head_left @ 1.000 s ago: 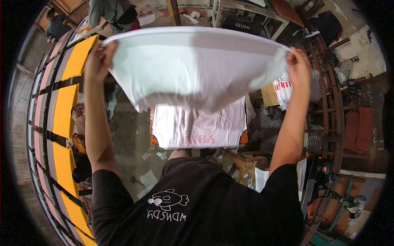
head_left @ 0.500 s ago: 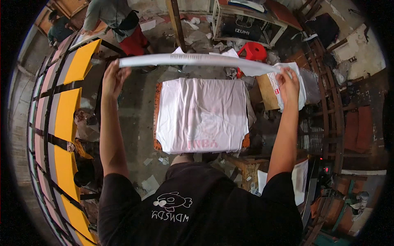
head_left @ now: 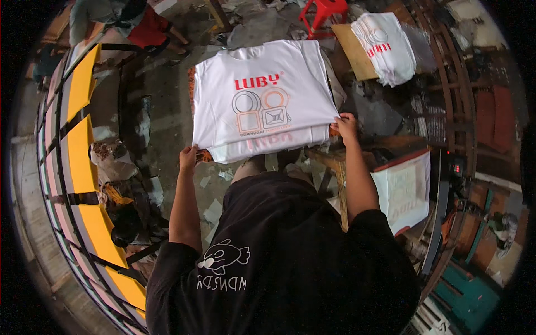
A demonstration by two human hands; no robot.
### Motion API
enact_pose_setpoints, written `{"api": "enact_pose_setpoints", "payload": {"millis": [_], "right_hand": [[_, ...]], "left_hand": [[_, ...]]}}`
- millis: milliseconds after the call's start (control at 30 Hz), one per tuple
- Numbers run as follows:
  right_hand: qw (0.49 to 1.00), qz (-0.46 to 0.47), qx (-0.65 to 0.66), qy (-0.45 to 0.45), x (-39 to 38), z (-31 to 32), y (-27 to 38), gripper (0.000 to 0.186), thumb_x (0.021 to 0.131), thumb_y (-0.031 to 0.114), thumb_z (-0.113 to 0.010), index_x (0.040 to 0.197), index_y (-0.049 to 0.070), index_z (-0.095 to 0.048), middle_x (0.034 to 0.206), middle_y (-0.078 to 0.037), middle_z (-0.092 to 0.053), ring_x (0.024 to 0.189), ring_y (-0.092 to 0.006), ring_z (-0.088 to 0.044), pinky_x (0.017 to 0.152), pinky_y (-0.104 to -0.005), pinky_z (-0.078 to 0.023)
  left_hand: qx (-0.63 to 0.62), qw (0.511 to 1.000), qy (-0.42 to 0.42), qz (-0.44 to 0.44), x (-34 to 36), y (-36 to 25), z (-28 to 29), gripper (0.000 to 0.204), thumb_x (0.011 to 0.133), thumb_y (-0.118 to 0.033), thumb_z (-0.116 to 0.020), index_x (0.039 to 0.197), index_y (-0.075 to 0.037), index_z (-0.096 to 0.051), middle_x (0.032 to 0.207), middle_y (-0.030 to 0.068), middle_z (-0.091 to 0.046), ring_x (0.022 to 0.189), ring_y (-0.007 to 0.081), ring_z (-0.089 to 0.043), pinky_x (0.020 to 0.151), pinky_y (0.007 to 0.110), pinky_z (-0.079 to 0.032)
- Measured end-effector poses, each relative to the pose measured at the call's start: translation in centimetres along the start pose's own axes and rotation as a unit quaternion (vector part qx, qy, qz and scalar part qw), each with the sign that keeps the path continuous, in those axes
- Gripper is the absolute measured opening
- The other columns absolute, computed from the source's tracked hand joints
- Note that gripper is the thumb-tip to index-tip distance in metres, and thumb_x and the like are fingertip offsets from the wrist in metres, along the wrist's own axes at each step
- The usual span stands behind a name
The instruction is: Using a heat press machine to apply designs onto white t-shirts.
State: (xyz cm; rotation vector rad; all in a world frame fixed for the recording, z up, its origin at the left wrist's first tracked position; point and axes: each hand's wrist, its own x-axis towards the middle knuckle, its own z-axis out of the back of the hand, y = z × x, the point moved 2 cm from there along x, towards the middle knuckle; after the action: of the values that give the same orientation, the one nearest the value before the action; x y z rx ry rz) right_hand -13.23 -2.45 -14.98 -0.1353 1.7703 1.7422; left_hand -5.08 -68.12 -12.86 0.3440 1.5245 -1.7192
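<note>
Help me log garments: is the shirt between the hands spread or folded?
Spread: the white shirt lies wide, printed front showing, left hand and right hand at its near corners.

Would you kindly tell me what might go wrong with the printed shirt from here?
The printed shirt might settle crooked, since the left hand sits lower in the view than the right hand. Tugging its hem could also rumple the white cloth beneath, which shows past that hem.

Red stool (head_left: pixel 330 8) and wooden post (head_left: pixel 218 15) ahead, yellow panels (head_left: pixel 81 159) at left.
</note>
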Motion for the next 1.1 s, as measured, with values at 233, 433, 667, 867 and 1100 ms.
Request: {"api": "enact_pose_setpoints", "payload": {"millis": [233, 433, 667, 867, 1100], "right_hand": [[0.943, 0.007, -0.306, -0.131, -4.8, -0.7, -7.2, 0.023, 0.085, 0.019, -0.073, 0.083, -0.003, -0.065, 0.07, -0.013, -0.068, 0.061, -0.0231, -0.069, 0.052, -0.0388, -0.056], [0.947, -0.058, -0.309, -0.06, -6.7, -3.9, -11.6, 0.081, 0.077, 0.022, -0.086, 0.144, 0.003, -0.045, 0.139, -0.015, -0.058, 0.124, -0.027, -0.059, 0.098, -0.0426, -0.055], [0.934, -0.117, -0.319, 0.112, -6.8, -1.2, -10.3, 0.082, 0.073, 0.039, -0.087, 0.136, -0.003, -0.056, 0.136, -0.021, -0.06, 0.127, -0.0337, -0.058, 0.105, -0.0439, -0.047], [0.944, -0.04, -0.291, 0.15, -11.2, 0.8, -10.8, 0.091, 0.074, 0.05, -0.084, 0.134, -0.012, -0.054, 0.132, -0.029, -0.062, 0.123, -0.0389, -0.061, 0.105, -0.0439, -0.047], [0.958, -0.137, 0.193, 0.162, -16.2, 1.1, -14.7, 0.051, 0.088, 0.016, -0.079, 0.126, -0.01, -0.058, 0.105, -0.013, -0.069, 0.096, -0.0229, -0.065, 0.081, -0.0322, -0.051]], "left_hand": [[0.022, 0.998, -0.05, 0.029, -2.4, 9.2, -2.2, 0.032, 0.092, -0.032, -0.075, 0.096, -0.001, -0.066, 0.082, 0.0085, -0.07, 0.064, 0.0195, -0.065, 0.057, 0.033, -0.051], [-0.035, 0.987, 0.083, 0.135, -5.8, 10.0, -9.7, 0.072, 0.086, -0.035, -0.083, 0.143, -0.021, -0.043, 0.145, 0.0054, -0.046, 0.137, 0.027, -0.036, 0.107, 0.054, -0.032], [-0.051, 0.987, 0.125, 0.082, -5.9, 10.8, -9.1, 0.063, 0.083, -0.032, -0.085, 0.136, -0.012, -0.056, 0.136, 0.0044, -0.06, 0.124, 0.0217, -0.056, 0.098, 0.044, -0.043], [-0.015, 0.985, 0.156, 0.075, -8.4, 9.8, -5.9, 0.037, 0.09, -0.022, -0.077, 0.122, -0.005, -0.068, 0.114, 0.0038, -0.07, 0.103, 0.0177, -0.064, 0.093, 0.034, -0.046], [0.102, 0.992, 0.076, -0.003, -9.7, 10.2, -7.3, 0.04, 0.097, -0.021, -0.067, 0.13, 0.001, -0.06, 0.118, 0.0105, -0.069, 0.102, 0.0249, -0.067, 0.086, 0.038, -0.054]]}}
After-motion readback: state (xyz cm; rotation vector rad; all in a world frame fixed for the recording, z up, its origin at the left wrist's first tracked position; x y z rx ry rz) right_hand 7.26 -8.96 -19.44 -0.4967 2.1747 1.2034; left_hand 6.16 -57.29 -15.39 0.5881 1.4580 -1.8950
